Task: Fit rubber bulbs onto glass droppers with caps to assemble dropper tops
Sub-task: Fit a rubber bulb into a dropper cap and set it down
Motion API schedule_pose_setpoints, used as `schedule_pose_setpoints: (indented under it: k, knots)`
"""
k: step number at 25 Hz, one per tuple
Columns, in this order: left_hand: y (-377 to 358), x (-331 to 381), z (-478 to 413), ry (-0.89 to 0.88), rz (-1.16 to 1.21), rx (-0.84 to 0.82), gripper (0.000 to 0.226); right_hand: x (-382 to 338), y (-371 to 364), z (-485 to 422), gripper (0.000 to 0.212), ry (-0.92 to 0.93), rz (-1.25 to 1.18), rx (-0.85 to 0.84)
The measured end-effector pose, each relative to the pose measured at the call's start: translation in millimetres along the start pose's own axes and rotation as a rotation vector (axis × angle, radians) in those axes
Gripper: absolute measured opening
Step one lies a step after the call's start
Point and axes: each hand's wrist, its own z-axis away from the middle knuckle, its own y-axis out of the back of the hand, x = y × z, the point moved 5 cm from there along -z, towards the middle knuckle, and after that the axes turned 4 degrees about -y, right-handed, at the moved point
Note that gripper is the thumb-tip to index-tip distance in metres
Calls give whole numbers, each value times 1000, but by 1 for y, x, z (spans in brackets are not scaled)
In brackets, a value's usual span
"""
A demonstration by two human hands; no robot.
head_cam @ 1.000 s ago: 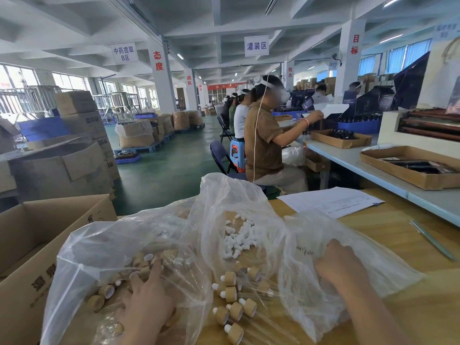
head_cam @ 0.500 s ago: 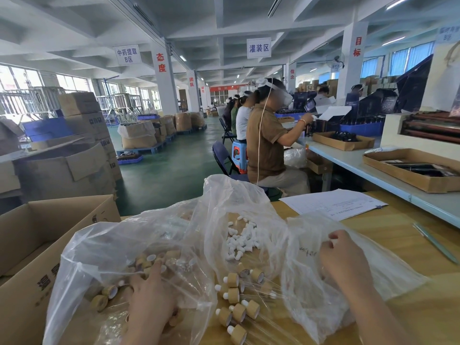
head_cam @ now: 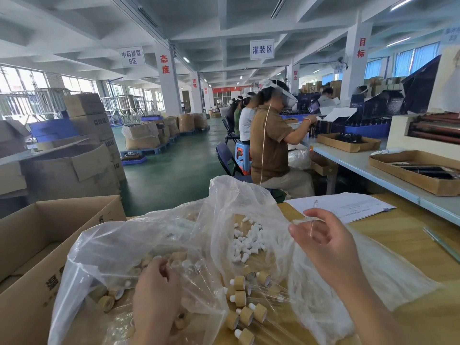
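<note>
Hands work apart: the left hand [head_cam: 156,297] is buried in a clear plastic bag [head_cam: 112,245] of tan caps [head_cam: 109,300], fingers curled, grip unclear. The right hand [head_cam: 331,245] pinches a glass dropper tube [head_cam: 315,204] above white rubber bulbs [head_cam: 249,241]. Beyond the wooden table [head_cam: 403,235], a seated worker [head_cam: 270,148] in a factory hall. The tube stands near upright; assembled droppers [head_cam: 240,298] lie with their tubes rightward.
</note>
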Motion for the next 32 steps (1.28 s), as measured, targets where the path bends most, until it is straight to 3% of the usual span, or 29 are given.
schedule_pose_setpoints:
  k: [2, 5, 8, 11, 13, 14, 17, 20, 25, 29, 31, 32]
  knots:
    - [1, 6, 1, 82, 259, 71, 15, -8, -2, -2, 47, 6, 10, -31]
    - [-10, 1, 5, 475, 809, 82, 23, -9, -15, -4, 22, 47, 218, -75]
    - [-22, -2, 14, 953, 1354, 2, 21, -9, -29, -12, 50, 62, 354, -97]
    - [-25, 0, 18, 1127, 1637, -50, 29, 3, -61, -26, 45, 119, 710, -180]
    - [-25, 4, 18, 1090, 1656, -111, 27, 11, -88, -31, 25, 193, 850, -222]
    - [-25, 6, 18, 1064, 1650, -153, 25, 18, -101, -33, 25, 185, 847, -271]
    - [-27, 7, 19, 1005, 1563, -232, 23, 51, -131, -40, 51, 37, 913, -448]
    - [-33, 7, 25, 997, 1477, -263, 20, 73, -146, -49, 74, -101, 1043, -510]
    - [-39, 9, 27, 950, 1401, -239, 12, 75, -160, -58, 52, -168, 1065, -550]
    - [-39, 9, 27, 854, 1328, -245, 11, 55, -147, -48, 27, -50, 994, -453]
    - [-36, 13, 27, 676, 1144, -255, 15, 38, -135, -40, 19, 17, 880, -422]
    - [-34, 17, 28, 506, 998, -252, 16, 29, -127, -35, 18, 32, 801, -415]
